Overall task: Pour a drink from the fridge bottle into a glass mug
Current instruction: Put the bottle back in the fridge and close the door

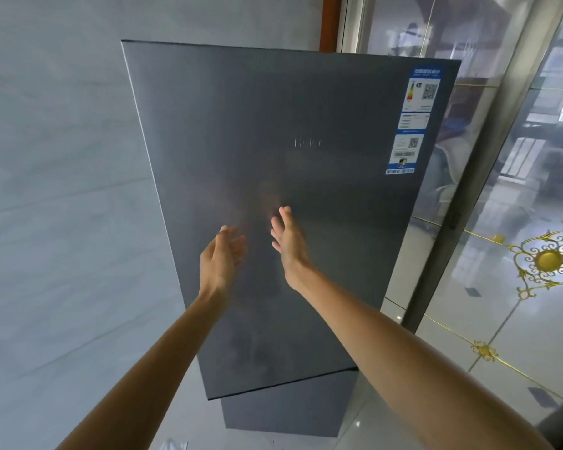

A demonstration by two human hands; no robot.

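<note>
Two bare hands reach up into the middle of the frame, with both forearms running in from the bottom edge. The left hand (pixel 223 254) has its fingers spread loosely and lightly bent, somewhat blurred, and holds nothing. The right hand (pixel 288 246) is just beside it and a little higher, with straight fingers pointing up, the palm turned toward the left hand, and nothing in it either. Both hands are in front of the dark grey fridge (pixel 322 303), which takes up the centre of the picture. Whether any fingertip touches the metal cannot be told, though a faint pinkish reflection shows on the surface just above the right hand. The tall upper door (pixel 338 190) faces the camera and hides whatever is inside. Its bottom edge overhangs the shorter lower section (pixel 290 414) near the bottom of the frame, so it is unclear whether the door sits fully closed. A small raised logo (pixel 307 142) sits in the upper middle of the door, too faint to read. A column of blue and white stickers (pixel 410 121) runs down the door's upper right corner. A pale, marble-like wall (pixel 62 190) fills the left side of the frame. At the upper right, a reflective glass panel (pixel 501 141) in a metal frame stands behind the fridge. Glossy floor tiles (pixel 452 319) with a gold ornament (pixel 548 259) fill the lower right.
</note>
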